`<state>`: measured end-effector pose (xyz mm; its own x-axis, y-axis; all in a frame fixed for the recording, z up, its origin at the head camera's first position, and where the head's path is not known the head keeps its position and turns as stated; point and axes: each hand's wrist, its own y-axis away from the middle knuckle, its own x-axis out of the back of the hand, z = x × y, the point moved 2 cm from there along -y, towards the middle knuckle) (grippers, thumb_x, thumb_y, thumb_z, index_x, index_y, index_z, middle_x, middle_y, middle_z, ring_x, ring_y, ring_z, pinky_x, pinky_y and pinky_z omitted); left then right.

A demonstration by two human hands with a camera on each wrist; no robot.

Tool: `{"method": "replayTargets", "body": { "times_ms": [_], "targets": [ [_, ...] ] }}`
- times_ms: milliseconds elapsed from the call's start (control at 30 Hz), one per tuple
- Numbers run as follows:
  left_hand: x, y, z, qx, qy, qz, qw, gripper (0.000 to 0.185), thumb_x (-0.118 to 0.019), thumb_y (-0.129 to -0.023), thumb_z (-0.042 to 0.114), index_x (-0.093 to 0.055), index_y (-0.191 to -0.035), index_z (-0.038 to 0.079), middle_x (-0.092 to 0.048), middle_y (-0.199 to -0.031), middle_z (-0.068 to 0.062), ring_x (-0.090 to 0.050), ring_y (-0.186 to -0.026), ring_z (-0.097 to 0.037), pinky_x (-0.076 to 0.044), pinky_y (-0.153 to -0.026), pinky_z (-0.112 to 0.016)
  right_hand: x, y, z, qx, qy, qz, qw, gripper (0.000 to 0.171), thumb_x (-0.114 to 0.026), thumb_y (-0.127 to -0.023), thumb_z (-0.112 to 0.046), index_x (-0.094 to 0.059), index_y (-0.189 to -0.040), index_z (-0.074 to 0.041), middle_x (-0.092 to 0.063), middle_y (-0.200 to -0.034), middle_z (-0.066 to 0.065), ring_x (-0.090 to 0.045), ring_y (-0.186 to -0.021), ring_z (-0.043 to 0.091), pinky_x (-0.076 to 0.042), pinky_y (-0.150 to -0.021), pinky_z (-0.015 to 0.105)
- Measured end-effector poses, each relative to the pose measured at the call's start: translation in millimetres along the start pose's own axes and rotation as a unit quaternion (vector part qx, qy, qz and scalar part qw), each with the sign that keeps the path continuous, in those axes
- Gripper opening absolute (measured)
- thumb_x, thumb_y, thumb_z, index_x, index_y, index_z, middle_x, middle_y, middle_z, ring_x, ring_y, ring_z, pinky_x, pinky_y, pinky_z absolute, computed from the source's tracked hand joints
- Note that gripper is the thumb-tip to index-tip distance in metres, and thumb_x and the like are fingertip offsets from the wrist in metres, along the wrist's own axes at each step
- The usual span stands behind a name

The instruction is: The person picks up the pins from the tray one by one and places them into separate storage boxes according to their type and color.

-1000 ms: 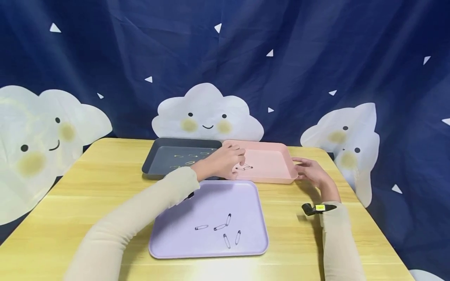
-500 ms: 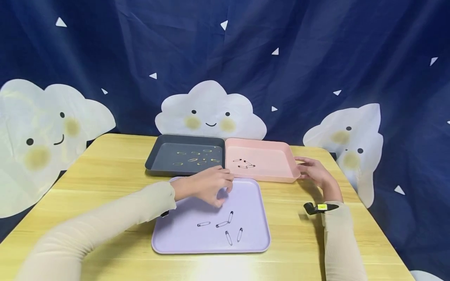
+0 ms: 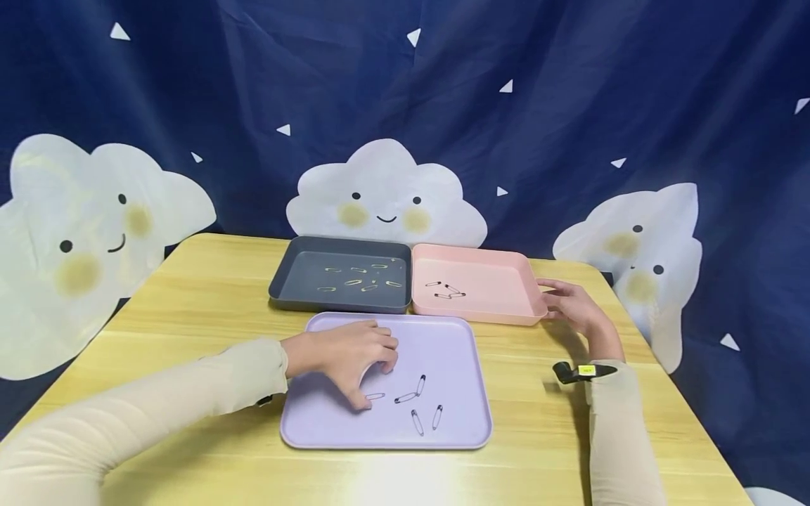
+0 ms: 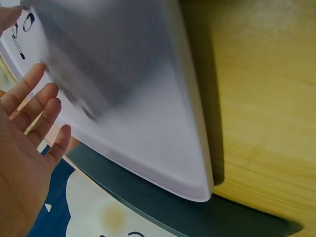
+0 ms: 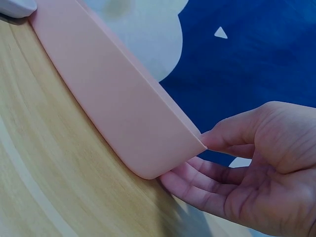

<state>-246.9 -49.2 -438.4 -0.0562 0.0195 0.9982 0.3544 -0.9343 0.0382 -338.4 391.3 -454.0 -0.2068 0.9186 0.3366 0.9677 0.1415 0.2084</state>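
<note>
My left hand (image 3: 354,355) hovers over the lavender tray (image 3: 316,436), thumb and fingers spread apart, nothing held. A safety pin (image 3: 375,396) lies by the thumb, partly hidden; several more black-headed ones, such as this safety pin (image 3: 437,417), are scattered to its right. In the left wrist view the fingers (image 4: 49,116) are parted beside the tray. At the far right, my right hand (image 3: 576,309) holds the end of the pink tray (image 5: 113,94); in the right wrist view its thumb meets the rim corner and its fingers touch the lower edge.
Several gold safety pins (image 3: 352,282) lie in the dark grey tray (image 3: 291,295), which adjoins the pink tray at the back. Several black-headed safety pins (image 3: 451,288) lie in the pink tray. Behind the wooden table (image 3: 209,295) hangs a blue curtain (image 3: 354,70) with clouds.
My left hand has moved from over the pink tray back toward me, to the lavender tray, and its thumb and fingers have spread. The right hand stays at the pink tray's end.
</note>
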Motion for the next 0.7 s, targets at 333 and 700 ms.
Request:
{"method": "replayTargets", "body": {
  "times_ms": [333,700],
  "targets": [
    [1.2,2.2,7.1,-0.015,-0.01,-0.005,0.9998,0.032,-0.081,-0.063,0.041,-0.057,-0.076,0.023,-0.05,-0.085,0.013,-0.047,-0.085,-0.006,-0.041,-0.076,-0.025,1.8,1.6,1.6,0.003,-0.002,-0.008,1.0,0.058,-0.051,-0.105,-0.008,-0.03,-0.157,0.006,-0.066,-0.104,-0.009,-0.065,-0.09,0.003,-0.058,-0.08,0.025],
    [4.1,-0.7,10.2,0.0,0.008,-0.007,0.9999,0.018,-0.079,-0.064,0.022,-0.061,-0.068,0.023,-0.05,-0.081,0.014,-0.051,-0.084,-0.007,-0.042,-0.08,-0.026,-1.1,2.9,-3.6,0.001,-0.001,-0.003,1.0,0.056,-0.051,-0.104,-0.008,-0.033,-0.156,0.005,-0.066,-0.103,-0.011,-0.066,-0.089,0.001,-0.058,-0.08,0.024]
  ]
}}
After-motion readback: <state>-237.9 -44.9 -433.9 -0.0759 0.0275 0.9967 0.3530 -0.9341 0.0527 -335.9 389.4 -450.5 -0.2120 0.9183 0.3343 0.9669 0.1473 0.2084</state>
